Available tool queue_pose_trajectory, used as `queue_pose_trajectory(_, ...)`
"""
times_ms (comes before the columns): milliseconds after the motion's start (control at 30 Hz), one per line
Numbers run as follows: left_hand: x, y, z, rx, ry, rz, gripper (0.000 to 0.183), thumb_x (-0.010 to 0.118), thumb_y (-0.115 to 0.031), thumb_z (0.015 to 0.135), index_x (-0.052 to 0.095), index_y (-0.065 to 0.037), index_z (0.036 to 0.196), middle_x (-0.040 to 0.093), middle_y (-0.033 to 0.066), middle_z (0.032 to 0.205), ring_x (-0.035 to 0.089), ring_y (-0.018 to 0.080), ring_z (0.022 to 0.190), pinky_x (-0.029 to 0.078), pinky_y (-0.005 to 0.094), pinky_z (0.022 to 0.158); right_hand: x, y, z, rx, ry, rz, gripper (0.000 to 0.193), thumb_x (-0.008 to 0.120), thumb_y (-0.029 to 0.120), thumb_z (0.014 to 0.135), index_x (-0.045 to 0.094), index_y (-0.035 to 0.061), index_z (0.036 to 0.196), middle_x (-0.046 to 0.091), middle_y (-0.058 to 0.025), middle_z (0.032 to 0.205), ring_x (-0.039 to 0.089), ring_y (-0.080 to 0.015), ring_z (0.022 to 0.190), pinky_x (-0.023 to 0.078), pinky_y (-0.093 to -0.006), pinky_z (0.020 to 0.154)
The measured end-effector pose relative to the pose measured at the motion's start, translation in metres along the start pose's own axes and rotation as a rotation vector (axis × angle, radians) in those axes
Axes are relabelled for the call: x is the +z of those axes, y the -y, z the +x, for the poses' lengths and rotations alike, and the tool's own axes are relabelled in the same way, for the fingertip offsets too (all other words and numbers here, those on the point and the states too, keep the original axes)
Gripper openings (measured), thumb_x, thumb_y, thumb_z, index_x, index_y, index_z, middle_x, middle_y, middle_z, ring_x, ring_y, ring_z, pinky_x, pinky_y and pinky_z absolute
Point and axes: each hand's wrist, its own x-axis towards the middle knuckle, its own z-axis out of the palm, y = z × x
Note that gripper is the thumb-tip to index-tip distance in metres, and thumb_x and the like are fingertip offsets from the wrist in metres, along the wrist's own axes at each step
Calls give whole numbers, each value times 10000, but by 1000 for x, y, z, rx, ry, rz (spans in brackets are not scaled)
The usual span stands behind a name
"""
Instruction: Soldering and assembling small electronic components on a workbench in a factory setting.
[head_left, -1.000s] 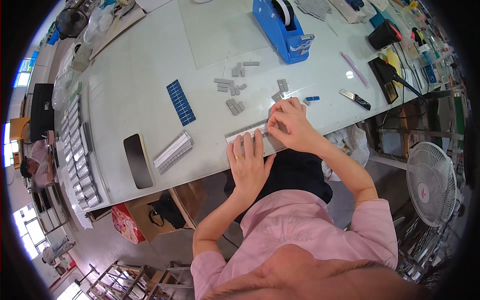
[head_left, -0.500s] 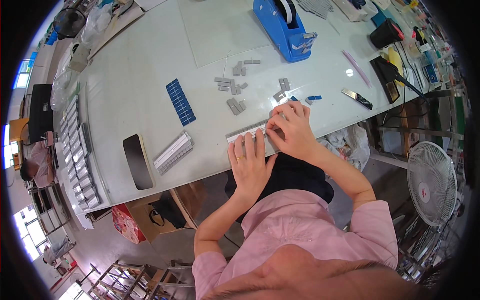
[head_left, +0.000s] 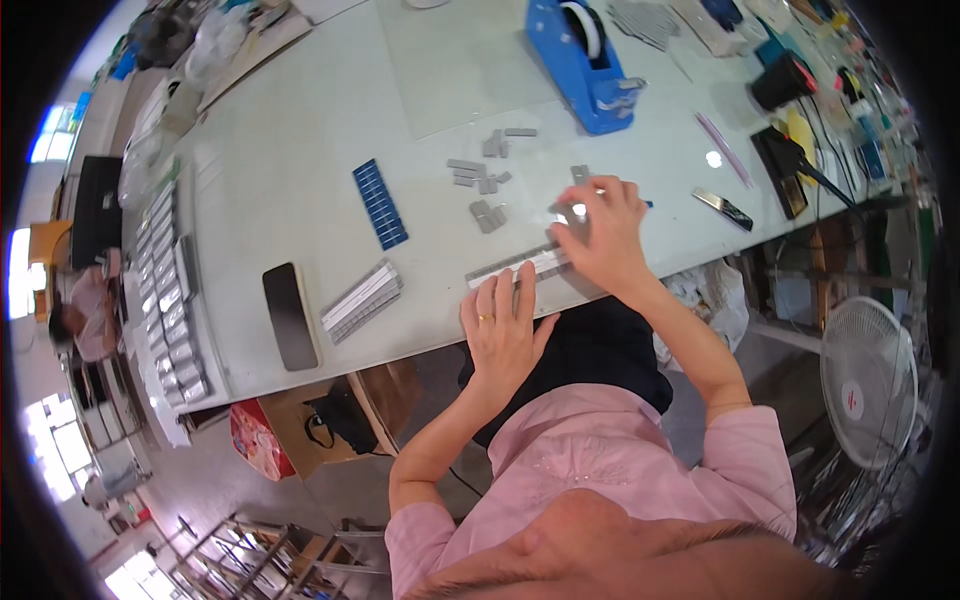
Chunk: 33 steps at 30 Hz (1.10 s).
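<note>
1. On the far side of the table (head_left: 240,230), right of the middle, a blue tape dispenser (head_left: 603,103) holds a roll of tape (head_left: 593,38).
2. At the far right, a white tray (head_left: 705,30) has a dark blue object in it, too small to identify. Nearer, a black cup (head_left: 780,85) shows some red at its rim; what it contains cannot be made out.
3. Below the near edge, to the left, a cardboard box (head_left: 293,430) contains a black bag (head_left: 345,422). Below the edge on the right is a translucent plastic bag (head_left: 715,300), its contents unclear.
4. The left hand (head_left: 500,335) lies palm down, fingers extended and slightly spread, thumb apart. Its fingertips rest on the left part of a grey-and-white ruler-like strip (head_left: 548,263), near the table's near edge.
5. The right hand (head_left: 617,238) is arched over the strip's right end, fingers curled toward the thumb, among small grey pieces (head_left: 487,216). Whether anything is pinched there cannot be told.
6. Left of the strip lie a stack of similar strips (head_left: 362,302) and, farther left, a dark-screened phone (head_left: 290,317); a blue segmented strip (head_left: 380,205) lies beyond the stack.
</note>
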Motion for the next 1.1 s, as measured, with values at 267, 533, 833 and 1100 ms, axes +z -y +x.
queue_pose_trajectory(267, 9, 34, -26, 291, -252, 103, 343, 662, -263, 890, 681, -144, 1212, 650, 3, 1290, 580, 126, 1233, 276, 412, 1103, -15, -8, -15, -98, -44, 18, 279, 770, 200, 763, 668, 128, 1012, 542, -85, 1130, 477, -312, 1071, 356, -451, 920)
queue_pose_trajectory(533, -72, 115, -43, 60, -117, 381, 394, 594, -97, 855, 670, -109, 1241, 636, 42, 1236, 622, 197, 1145, 367, 500, 1040, -1, 1, -1, -326, -10, 84, 198, 761, 108, 760, 679, 133, 938, 592, -54, 1051, 508, -282, 1025, 373, -429, 882)
queue_pose_trajectory(833, -76, 182, -36, 49, -147, 471, 328, 630, -82, 848, 686, -46, 1170, 680, 69, 1149, 629, 221, 1119, 419, 501, 1047, 24, 32, 16, -515, 282, -110, 446, 692, 265, 861, 637, 245, 1303, 456, -79, 1475, 407, -318, 1280, 293, -486, 1025)
queue_pose_trajectory(1100, -63, 152, 33, -140, -74, 146, 446, 649, -262, 923, 608, 15, 1270, 588, 134, 1334, 480, 300, 1318, 336, 527, 1118, 12, 8, 21, -412, 183, -175, 397, 694, 286, 864, 671, 172, 1244, 531, -89, 1400, 407, -331, 1295, 294, -501, 1030)
